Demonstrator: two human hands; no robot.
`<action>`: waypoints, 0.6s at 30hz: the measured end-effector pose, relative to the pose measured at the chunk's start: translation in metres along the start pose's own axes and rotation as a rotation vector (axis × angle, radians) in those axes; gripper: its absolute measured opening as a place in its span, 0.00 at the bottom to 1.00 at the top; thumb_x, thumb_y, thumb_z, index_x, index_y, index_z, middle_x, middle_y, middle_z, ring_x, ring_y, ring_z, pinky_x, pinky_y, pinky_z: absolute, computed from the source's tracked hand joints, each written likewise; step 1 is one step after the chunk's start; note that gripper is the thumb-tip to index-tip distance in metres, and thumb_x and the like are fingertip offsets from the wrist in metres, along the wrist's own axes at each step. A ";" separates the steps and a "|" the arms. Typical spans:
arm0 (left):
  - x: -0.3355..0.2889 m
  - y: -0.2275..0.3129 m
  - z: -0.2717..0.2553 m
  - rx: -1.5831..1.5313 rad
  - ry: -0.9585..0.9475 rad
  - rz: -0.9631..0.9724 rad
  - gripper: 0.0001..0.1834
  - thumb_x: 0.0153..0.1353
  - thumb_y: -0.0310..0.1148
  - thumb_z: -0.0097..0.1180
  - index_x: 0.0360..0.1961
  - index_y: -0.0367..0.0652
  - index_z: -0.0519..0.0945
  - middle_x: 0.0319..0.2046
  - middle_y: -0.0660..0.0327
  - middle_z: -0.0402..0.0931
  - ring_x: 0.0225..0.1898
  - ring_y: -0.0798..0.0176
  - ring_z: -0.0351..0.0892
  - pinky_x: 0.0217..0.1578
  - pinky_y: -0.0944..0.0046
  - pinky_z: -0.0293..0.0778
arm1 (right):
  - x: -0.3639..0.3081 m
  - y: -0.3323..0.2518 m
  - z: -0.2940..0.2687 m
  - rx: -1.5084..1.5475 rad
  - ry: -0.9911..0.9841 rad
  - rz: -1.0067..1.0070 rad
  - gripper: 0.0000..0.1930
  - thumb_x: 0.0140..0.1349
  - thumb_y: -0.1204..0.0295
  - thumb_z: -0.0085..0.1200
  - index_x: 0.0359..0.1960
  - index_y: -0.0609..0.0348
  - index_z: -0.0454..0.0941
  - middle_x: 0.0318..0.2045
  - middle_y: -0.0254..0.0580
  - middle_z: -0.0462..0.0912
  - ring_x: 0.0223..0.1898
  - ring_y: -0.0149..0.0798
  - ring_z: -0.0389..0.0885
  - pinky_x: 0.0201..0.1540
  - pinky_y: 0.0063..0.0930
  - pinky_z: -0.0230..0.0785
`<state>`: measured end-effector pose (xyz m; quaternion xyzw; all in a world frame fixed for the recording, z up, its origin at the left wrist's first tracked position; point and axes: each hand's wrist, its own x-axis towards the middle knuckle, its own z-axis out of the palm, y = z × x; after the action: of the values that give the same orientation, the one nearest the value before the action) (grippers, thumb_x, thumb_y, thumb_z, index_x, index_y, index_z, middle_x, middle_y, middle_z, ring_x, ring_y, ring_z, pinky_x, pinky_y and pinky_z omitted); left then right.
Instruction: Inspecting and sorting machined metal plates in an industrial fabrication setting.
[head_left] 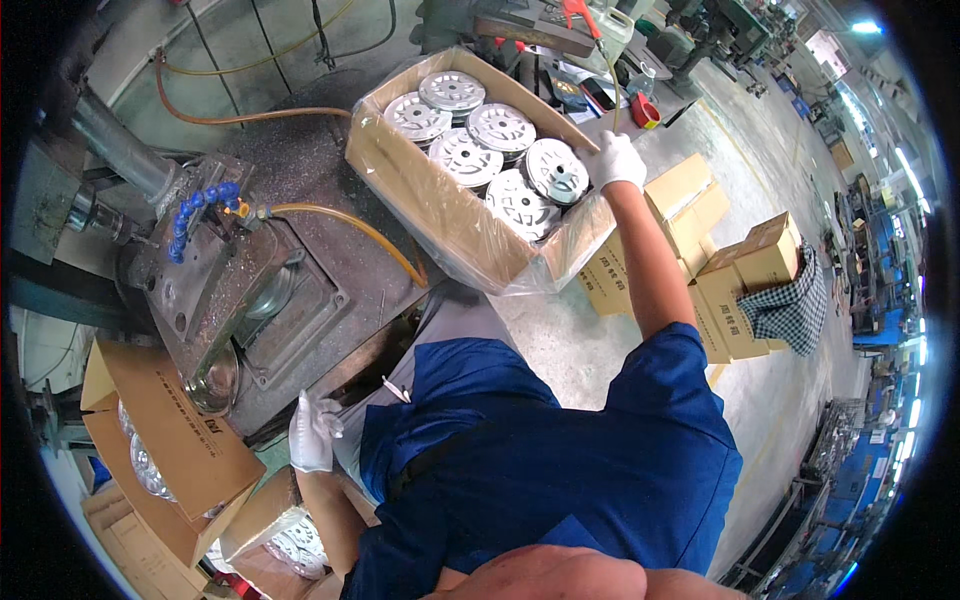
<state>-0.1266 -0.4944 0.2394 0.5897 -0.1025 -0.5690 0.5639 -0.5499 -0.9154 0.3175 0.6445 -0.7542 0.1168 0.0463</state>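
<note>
- Right hand (617, 163): fingers curled, at the right rim of the lined carton (400, 195). I can't tell if it's gripping the rim or the thin rod (615, 108) just above.
- Left hand (313, 432): fingers loosely spread, nothing visible in it, just beside the front edge of the machine table (365, 345).
- Silver discs (500, 130): lying face up in the lined carton, several piles, beyond the table's right end.
- Fixture: round metal part (268, 292) under the clamp arm (230, 320); blue coolant hose (190, 215) near it.
- Lower left: brown carton (185, 420) and open box (250, 525), shiny discs in both.
- Progress, my read: mid-batch. Plenty of discs around; I can't tell which cartons are finished, so no count of what's left.
</note>
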 end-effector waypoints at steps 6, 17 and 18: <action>-0.006 -0.013 -0.011 -0.054 0.038 -0.013 0.33 0.65 0.57 0.43 0.54 0.35 0.69 0.26 0.59 0.75 0.16 0.68 0.69 0.16 0.72 0.65 | -0.036 -0.051 0.024 -0.032 -0.123 -0.575 0.15 0.54 0.58 0.55 0.43 0.42 0.79 0.42 0.44 0.77 0.47 0.47 0.76 0.47 0.43 0.71; -0.072 -0.026 -0.115 -0.048 0.438 0.128 0.30 0.66 0.53 0.44 0.57 0.36 0.69 0.42 0.59 0.76 0.28 0.71 0.72 0.24 0.73 0.69 | -0.028 -0.042 0.045 0.037 -0.073 -0.589 0.12 0.54 0.60 0.54 0.40 0.44 0.80 0.42 0.45 0.78 0.45 0.50 0.77 0.46 0.42 0.71; -0.083 -0.034 -0.134 -0.269 0.550 0.122 0.30 0.67 0.52 0.43 0.58 0.36 0.69 0.48 0.58 0.75 0.29 0.70 0.72 0.26 0.72 0.70 | -0.035 -0.049 0.036 0.124 -0.017 -0.612 0.11 0.56 0.61 0.52 0.39 0.42 0.80 0.41 0.46 0.78 0.45 0.50 0.77 0.46 0.43 0.71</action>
<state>-0.0663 -0.3461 0.2212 0.6345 0.0950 -0.3617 0.6764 -0.4932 -0.8975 0.2803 0.8442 -0.5170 0.1378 0.0333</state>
